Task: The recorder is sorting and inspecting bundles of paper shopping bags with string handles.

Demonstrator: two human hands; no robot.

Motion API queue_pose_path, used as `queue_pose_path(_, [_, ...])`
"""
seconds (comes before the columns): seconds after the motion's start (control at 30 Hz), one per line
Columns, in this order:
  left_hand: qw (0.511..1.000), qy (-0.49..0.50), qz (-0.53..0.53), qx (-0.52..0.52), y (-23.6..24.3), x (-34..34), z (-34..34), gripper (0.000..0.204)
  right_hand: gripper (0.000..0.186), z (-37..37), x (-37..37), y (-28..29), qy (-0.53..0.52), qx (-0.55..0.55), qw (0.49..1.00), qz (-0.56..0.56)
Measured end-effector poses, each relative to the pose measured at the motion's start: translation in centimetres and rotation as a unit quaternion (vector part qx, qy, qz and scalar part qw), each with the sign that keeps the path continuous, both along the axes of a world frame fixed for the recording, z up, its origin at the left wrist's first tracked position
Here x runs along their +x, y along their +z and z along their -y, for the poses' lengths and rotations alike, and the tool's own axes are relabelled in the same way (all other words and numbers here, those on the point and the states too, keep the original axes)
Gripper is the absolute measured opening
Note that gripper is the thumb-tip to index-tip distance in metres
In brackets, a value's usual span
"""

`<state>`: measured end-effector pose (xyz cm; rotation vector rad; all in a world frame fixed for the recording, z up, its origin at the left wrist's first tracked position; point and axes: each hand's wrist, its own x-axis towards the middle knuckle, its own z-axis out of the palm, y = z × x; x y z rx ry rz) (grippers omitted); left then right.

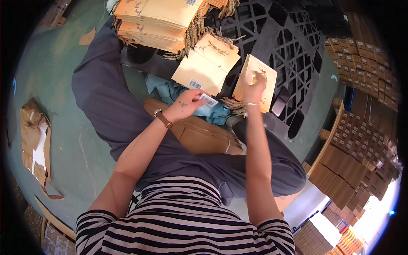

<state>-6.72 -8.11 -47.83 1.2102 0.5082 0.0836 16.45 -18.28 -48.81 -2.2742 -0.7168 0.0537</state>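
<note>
A small label is pinched by the left hand fingers at frame centre. A thin, light, bendable paper bag is gripped at its edge by the right hand, upright.

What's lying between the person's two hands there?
In the head view, a crumpled blue cloth and frayed rope ends lie between the left hand, holding a small label, and the right hand.
</note>
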Motion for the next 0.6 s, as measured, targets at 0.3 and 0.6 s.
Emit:
queue_pose_path(0.3, [0.991, -0.018, -0.071, 0.112, -1.5, 0.5, 0.6, 0.021, 0.060, 9.7, 11.1, -0.9, -0.194, -0.118, 0.854, -0.468])
queue_pose_path(0.6, [0.900, -0.290, -0.198, 0.259, -6.6, -0.5, -0.1, 0.023, 0.048, 9.4, 12.1, -1.2, -0.135, -0.051, 0.817, -0.559])
